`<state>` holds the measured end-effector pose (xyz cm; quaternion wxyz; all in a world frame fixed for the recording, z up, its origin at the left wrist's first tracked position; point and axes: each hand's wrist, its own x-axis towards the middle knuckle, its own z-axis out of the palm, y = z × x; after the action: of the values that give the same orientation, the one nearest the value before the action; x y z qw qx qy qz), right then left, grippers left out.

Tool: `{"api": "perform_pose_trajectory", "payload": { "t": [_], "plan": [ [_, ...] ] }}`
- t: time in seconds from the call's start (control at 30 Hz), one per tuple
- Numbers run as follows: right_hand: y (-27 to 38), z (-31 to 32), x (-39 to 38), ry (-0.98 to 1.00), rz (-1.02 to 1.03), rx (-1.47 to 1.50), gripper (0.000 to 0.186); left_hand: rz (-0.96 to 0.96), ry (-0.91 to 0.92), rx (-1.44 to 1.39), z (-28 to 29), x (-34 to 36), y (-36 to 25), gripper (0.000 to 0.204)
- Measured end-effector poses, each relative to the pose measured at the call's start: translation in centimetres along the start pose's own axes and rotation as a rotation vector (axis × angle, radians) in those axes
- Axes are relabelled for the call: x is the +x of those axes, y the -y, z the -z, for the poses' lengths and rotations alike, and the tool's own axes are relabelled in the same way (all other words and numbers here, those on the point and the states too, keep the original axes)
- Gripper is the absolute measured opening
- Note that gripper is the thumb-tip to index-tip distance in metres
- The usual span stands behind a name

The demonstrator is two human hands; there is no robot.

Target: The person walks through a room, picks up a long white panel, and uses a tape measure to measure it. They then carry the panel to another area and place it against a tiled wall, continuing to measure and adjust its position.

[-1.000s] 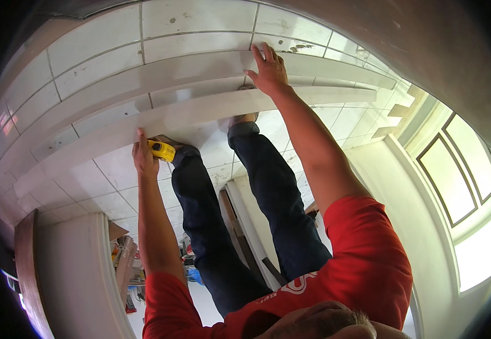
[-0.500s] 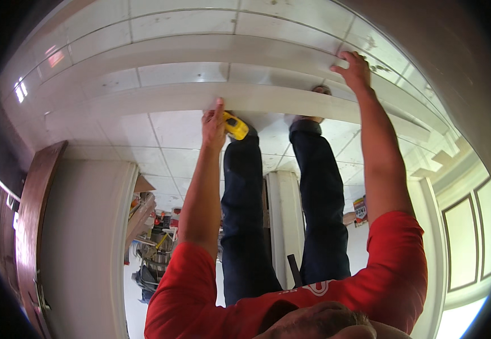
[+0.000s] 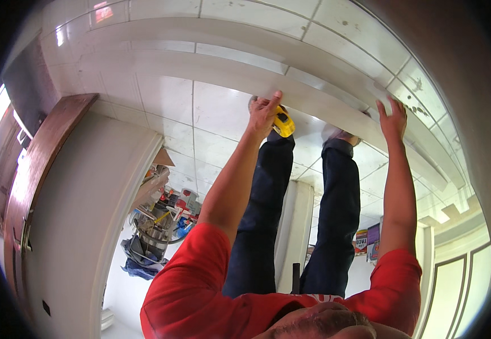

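Observation:
My left hand [image 3: 263, 116] is closed round a yellow and black tape measure [image 3: 283, 122], its thumb lying on the near edge of a long pale board [image 3: 223, 70]. Beyond it runs a second long pale board [image 3: 245, 37], roughly parallel, with a strip of tiles showing between the two. Over to the right, my right hand [image 3: 393, 120] is open with fingers spread, beside the far board's near edge. Nothing shows in it, and I cannot tell whether it touches the board. Both boards curve in the fisheye picture.
My legs [image 3: 331, 209] stand on the white tiled floor [image 3: 217, 107] on the near side of the boards. A brown wooden door edge [image 3: 36, 169] is at left. Piled tools and containers [image 3: 158, 226] lie past a doorway. A panelled pale door [image 3: 463, 288] is at right.
The view has turned, so the boards slope more down to the right. My right hand has drawn back nearer from beyond the far board, fingers stretching out. My left hand keeps the tape measure.

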<state>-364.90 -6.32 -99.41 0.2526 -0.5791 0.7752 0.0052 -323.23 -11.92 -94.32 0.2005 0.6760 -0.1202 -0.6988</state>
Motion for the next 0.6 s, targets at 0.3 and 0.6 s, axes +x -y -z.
{"api": "perform_pose_trajectory", "payload": {
  "t": [0.3, 0.6],
  "plan": [
    [1.7, 2.4, -6.1, 0.314, 0.119, 0.199, 0.093, 0.069, -0.282, 0.168, -0.5, 2.7, 1.8, 0.047],
    [3.4, 1.9, -4.6, 0.468, 0.130, -0.071, 0.105, 0.078, -0.215, 0.087, -2.4, 3.2, 0.2, 0.053]
  ]
}}
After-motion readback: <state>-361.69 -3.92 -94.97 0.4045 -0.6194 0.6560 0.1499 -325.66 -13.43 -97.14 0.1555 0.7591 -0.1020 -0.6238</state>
